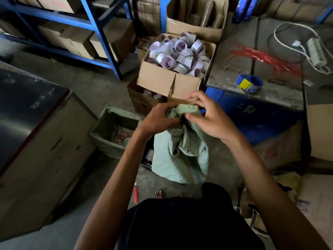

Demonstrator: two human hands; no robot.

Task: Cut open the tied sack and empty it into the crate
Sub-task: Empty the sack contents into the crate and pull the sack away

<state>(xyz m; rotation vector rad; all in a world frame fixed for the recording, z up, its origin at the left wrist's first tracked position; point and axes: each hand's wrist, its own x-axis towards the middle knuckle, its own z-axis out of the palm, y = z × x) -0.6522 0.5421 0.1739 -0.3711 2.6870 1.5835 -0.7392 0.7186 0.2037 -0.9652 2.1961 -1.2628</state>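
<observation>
The green sack (pixel 180 156) stands upright on the floor (pixel 108 98) just beyond the person's feet, its long axis running from the base up to a bunched neck that points upward and a little to the far side. Both hands meet at that neck: the left hand (pixel 158 120) has its fingers curled round the gathered fabric from the left, and the right hand (pixel 210 120) arches over the top from the right, thumb pressed to the cloth and fingers bent above it, apparently pinching at the closure. Whether a tie is on it cannot be made out, as the hands hide it. The red knife (pixel 136 193) lies on the floor to the near left of the sack's base, lengthwise near to far, well below the grip and on the left hand's side, so that hand looks the nearer one to fetch it. A dark edge, possibly the crate (pixel 146 157), shows just behind the sack's left side
</observation>
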